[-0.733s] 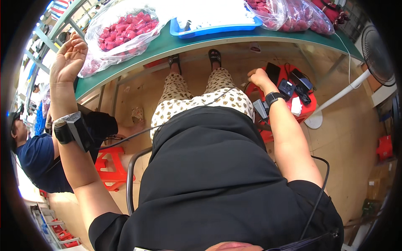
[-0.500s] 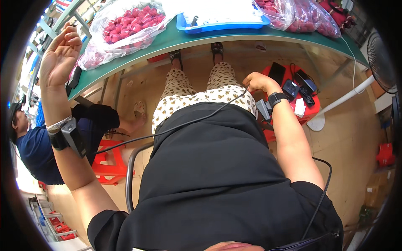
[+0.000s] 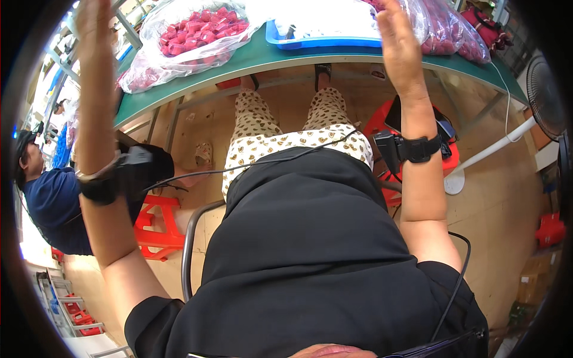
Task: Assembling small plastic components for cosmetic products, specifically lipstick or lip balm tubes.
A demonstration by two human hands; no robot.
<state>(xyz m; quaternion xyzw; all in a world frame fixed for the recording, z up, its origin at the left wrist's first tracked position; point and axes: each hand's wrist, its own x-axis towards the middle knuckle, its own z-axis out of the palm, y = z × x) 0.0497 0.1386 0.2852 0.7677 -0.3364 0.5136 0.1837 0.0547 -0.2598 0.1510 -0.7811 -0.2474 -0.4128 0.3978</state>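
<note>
My right hand is raised with straight fingers in front of the right end of a blue tray. Nothing shows in this hand, and it looks open. White material fills the tray, its kind too bright to make out. My left hand is lifted at the far left, smeared by motion and cut by the upper edge, so its fingers cannot be read. Nearest to it is a clear plastic bag of small dark-pink pieces on the green table. Each wrist wears a black strapped device.
More bags of pink pieces lie at the table's right. A red stool holding dark devices stands below, beside a fan. A black cable crosses my lap. On the left, a seated person is near another red stool.
My right hand has risen from the cable at my lap, letting it go, up to the tray. The left hand has moved higher and slightly right, partly leaving the view.
</note>
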